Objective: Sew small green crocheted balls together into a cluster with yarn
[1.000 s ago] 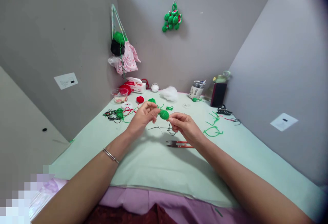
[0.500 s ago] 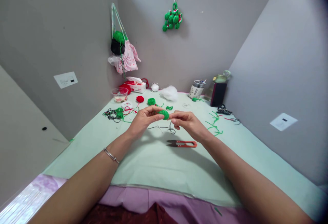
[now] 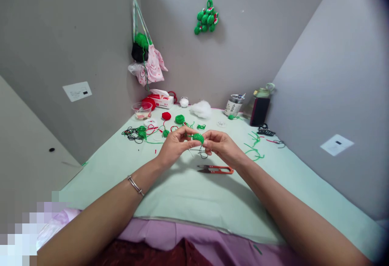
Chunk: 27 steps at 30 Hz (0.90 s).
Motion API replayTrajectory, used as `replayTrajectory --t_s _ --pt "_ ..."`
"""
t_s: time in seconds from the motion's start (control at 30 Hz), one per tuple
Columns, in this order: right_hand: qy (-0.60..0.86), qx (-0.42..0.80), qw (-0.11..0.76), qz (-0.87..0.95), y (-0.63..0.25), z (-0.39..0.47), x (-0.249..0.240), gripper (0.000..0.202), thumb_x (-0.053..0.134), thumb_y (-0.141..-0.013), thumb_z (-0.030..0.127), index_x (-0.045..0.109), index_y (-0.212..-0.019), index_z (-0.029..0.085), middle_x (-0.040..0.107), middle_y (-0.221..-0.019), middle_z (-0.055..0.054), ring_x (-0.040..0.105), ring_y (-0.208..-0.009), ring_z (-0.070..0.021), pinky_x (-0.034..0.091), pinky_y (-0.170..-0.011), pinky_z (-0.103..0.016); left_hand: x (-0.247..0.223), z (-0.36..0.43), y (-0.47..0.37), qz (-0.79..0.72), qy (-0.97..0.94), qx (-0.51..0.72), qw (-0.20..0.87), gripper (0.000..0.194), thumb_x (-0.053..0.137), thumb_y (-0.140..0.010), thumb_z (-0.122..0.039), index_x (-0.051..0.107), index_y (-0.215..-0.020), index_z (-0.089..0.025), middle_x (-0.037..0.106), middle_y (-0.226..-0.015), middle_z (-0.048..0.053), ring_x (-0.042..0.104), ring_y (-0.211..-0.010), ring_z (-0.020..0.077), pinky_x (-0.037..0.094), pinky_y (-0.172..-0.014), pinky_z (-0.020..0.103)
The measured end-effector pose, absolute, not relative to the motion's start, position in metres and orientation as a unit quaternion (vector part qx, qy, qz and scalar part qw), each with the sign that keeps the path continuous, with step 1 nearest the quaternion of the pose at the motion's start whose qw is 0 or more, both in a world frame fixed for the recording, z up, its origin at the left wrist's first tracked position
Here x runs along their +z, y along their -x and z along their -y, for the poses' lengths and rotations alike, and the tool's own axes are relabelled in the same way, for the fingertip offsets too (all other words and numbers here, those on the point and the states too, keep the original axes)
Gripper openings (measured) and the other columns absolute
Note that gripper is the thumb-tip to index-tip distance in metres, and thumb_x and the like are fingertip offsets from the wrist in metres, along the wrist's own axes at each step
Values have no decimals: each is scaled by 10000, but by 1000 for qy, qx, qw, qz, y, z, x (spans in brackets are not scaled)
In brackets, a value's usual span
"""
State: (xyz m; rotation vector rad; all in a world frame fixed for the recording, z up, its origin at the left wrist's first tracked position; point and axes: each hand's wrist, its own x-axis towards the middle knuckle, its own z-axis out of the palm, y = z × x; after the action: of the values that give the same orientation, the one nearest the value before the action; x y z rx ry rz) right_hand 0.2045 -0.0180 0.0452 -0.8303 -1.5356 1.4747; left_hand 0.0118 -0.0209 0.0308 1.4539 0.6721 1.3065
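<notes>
Above the middle of the table, a small green crocheted ball (image 3: 198,138) is held between the thumb and fingers of my left hand (image 3: 178,144). My right hand (image 3: 221,146) is closed in a pinch at the ball's right edge. Its fingertips touch the ball, and anything thin between them is too small to make out. Beneath the hands lie a thin dark thread (image 3: 203,155) and a pale needle-like stick (image 3: 191,152). Orange-handled thread snips (image 3: 215,169) rest closer to me, blades pointing left.
Yarn balls in red (image 3: 166,116) and green (image 3: 180,119), white stuffing (image 3: 201,109) and a tissue box (image 3: 162,101) stand behind. Tangled black cord (image 3: 131,134) lies left, green yarn scraps (image 3: 254,148) right. A pen can (image 3: 234,105) and dark phone (image 3: 259,112) are at back right.
The green ball has shifted slightly right with my left hand. My right fingertips have come in against its edge. The camera view has moved a little.
</notes>
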Motion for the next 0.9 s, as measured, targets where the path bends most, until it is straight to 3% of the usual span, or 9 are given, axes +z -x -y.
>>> replayTrajectory --t_s 0.27,0.5,0.9 --pt "339 542 356 681 -201 22 42 238 728 -813 378 660 -764 155 585 -688 7 525 -650 -116 441 -670 -272 31 27 -16 -258 -650 541 468 216 775 -756 -287 698 -931 -185 644 -928 35 597 -887 163 475 -853 297" --pt "327 551 360 678 -199 25 42 249 731 -812 376 662 -719 155 560 -646 13 499 -628 -110 432 -650 -264 33 28 -15 -236 -643 538 492 220 794 -741 -302 669 -863 -169 649 -829 19 606 -782 142 489 -766 285" --pt "302 634 355 617 -207 20 45 223 820 -700 339 724 -804 166 602 -660 8 463 -535 -78 404 -522 -232 39 30 -14 -237 -582 552 548 246 810 -718 -327 697 -885 -185 676 -844 17 609 -809 142 499 -787 295"
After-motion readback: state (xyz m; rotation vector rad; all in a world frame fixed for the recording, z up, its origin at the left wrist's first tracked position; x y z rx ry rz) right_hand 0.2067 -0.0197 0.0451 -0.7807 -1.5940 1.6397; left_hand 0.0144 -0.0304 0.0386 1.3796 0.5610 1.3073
